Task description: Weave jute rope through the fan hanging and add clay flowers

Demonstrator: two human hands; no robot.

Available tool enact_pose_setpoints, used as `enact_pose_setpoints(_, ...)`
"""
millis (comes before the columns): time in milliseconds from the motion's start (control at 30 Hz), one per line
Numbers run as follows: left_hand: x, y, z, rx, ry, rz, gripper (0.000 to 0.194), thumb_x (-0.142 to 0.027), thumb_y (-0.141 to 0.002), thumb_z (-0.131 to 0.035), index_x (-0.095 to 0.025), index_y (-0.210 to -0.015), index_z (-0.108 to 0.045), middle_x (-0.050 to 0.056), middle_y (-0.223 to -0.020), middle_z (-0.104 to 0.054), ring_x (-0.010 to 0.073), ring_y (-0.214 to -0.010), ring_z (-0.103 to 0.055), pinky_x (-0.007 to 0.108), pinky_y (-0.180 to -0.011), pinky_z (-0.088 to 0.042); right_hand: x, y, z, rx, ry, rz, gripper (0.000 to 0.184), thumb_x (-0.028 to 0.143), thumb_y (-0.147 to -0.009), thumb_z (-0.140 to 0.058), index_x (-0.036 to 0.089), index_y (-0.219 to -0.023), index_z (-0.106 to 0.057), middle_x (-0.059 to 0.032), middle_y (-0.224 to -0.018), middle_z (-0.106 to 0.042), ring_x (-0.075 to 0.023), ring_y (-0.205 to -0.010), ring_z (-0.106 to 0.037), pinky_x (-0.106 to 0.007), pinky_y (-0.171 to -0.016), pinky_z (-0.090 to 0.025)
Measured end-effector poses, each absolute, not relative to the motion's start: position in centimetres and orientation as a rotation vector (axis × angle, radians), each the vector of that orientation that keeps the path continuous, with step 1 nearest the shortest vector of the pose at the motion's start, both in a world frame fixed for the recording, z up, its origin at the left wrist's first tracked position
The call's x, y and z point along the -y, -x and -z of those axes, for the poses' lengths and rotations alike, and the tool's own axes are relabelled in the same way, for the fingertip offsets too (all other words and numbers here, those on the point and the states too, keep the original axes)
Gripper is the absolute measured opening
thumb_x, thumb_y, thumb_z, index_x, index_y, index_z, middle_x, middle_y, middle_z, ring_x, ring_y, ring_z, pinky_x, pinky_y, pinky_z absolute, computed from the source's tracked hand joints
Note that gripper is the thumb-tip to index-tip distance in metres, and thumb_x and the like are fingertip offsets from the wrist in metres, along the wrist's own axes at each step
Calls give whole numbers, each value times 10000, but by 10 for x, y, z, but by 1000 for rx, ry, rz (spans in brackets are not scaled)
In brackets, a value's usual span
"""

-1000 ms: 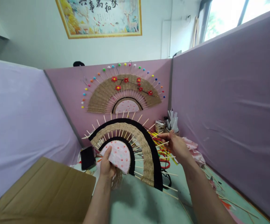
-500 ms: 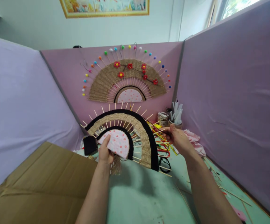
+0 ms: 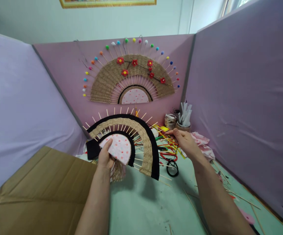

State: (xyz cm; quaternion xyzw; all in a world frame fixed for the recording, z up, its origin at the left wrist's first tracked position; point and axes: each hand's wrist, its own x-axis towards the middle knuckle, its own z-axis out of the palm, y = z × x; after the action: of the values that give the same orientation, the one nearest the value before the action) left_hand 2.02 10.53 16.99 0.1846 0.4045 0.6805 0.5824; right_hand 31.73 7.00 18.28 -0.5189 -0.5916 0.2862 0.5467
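Observation:
My left hand (image 3: 105, 157) grips a half-round fan (image 3: 146, 156) at its pink dotted centre, thumb on the front face. Woven straw and black bands cross the fan's thin sticks, whose bare ends stick out past the outer edge. To the right, my right hand (image 3: 185, 139) is closed in a pinch on a black cord (image 3: 150, 125), drawn out from the fan's outer edge. Below that hand, a coil of the black cord (image 3: 167, 169) hangs over or rests on the table; which one is unclear. Pale loose fibres (image 3: 117, 172) hang under the fan's centre.
A finished-looking fan (image 3: 102, 81) with red flowers and coloured pom-poms hangs on the pink partition (image 3: 58, 65). Cardboard (image 3: 41, 189) lies left. Behind my right hand are tins (image 3: 170, 122), white strips (image 3: 186, 114), coloured cords and pink cloth (image 3: 202, 142). Loose sticks (image 3: 244, 199) lie right.
The fan has shifted slightly left, widening the gap to my right hand, with the cord stretched between them. The view has tilted down a little.

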Motion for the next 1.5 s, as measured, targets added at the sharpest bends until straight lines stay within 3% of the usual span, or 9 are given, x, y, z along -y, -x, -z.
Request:
enact_pose_setpoints(167, -104, -22, -172, -945, -417, -1617, 138, -111, -816, -557, -85, -898, -665, 77, -746, -730, 154, -647, -693, 288, -776, -563, -64, -312, -188, 1540, 1220, -485, 508, 579, -848, -450, 156, -853, -731, -81, -861, -697, -205, -794, -599, -296, -710, -428)
enact_pose_setpoints(267, -102, -23, -175, -943, -394, -1654, 167, -121, -814, -564, -84, -941, -665, 80, -764, -730, 157, -673, -694, 290, -787, -557, -62, -310, -187, 1514, 1226, -461, 456, 537, -858, -464, 163, -856, -724, -72, -823, -697, -203, -773, -604, -293, -694, -428)
enact_pose_setpoints(467, -102, -22, -176, -882, -370, -1720, 180, -132, -813, -565, -100, -955, -671, 68, -789, -734, 149, -688, -694, 276, -788, -553, -63, -312, -184, 1344, 1190, -601, 506, 607, -810, -500, 162, -880, -730, -46, -676, -638, -165, -613, -531, -266, -548, -372)
enact_pose_setpoints(633, -101, -25, -177, -868, -350, -1728, 177, -156, -812, -572, -109, -948, -675, 64, -796, -737, 156, -722, -697, 275, -801, -549, -67, -316, -177, 1286, 1008, -822, 517, 619, -821, -482, 181, -937, -731, -57, -719, -624, -160, -648, -518, -273, -582, -392)
enact_pose_setpoints(900, -100, -37, -177, -870, -357, -1712, 149, -158, -824, -553, -103, -893, -672, 62, -785, -734, 153, -716, -697, 284, -824, -540, -65, -311, -177, 1463, 830, -999, 689, 709, -834, -294, 201, -832, -759, -73, -778, -595, -161, -671, -480, -277, -588, -403)
enact_pose_setpoints(1267, -104, -32, -172, -881, -351, -1738, 184, -148, -812, -565, -112, -958, -671, 71, -844, -735, 174, -831, -695, 288, -833, -535, -68, -321, -175, 1352, 951, -1015, 728, 766, -765, -363, 165, -942, -734, -63, -704, -580, -144, -630, -463, -258, -563, -385)
enact_pose_setpoints(1500, -100, -35, -177, -895, -341, -1746, 160, -139, -806, -572, -116, -930, -671, 47, -791, -731, 138, -715, -689, 262, -787, -547, -70, -322, -173, 1352, 947, -982, 676, 744, -768, -403, 167, -893, -734, -54, -700, -602, -139, -626, -496, -253, -548, -375)
